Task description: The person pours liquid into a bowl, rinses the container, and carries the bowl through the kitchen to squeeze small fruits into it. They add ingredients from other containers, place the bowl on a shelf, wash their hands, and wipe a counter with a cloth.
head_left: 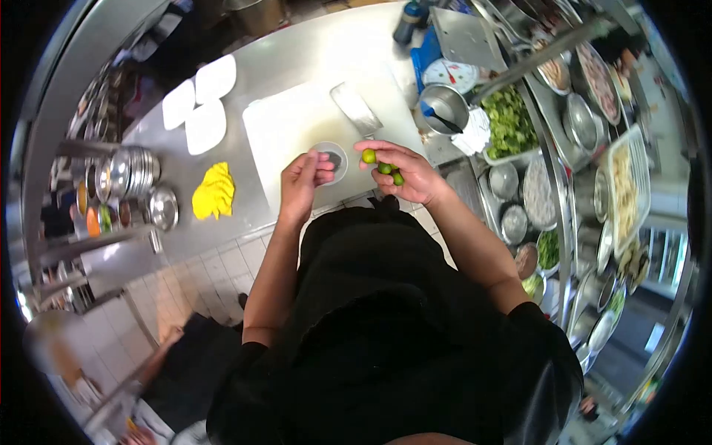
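Note:
Several small green limes (385, 168) rest in my right hand (406, 172), one of them at the fingertips and the others against the fingers. My left hand (303, 181) has its fingers drawn together beside a small round bowl (340, 160); whatever they may hold is hidden. The bowl stands at the near edge of a white cutting board (278, 126), between my two hands. A wide-bladed cleaver (355, 109) lies on the board, beyond my right hand, its handle end toward that hand.
White square plates (205, 127) and a yellow cloth (213, 191) lie on the left. Metal bowls (163, 208) stand farther left. On the right are a metal pot (445, 107), chopped greens (510, 122) and ingredient trays. Another person's dark clothing (194, 371) shows at the lower left.

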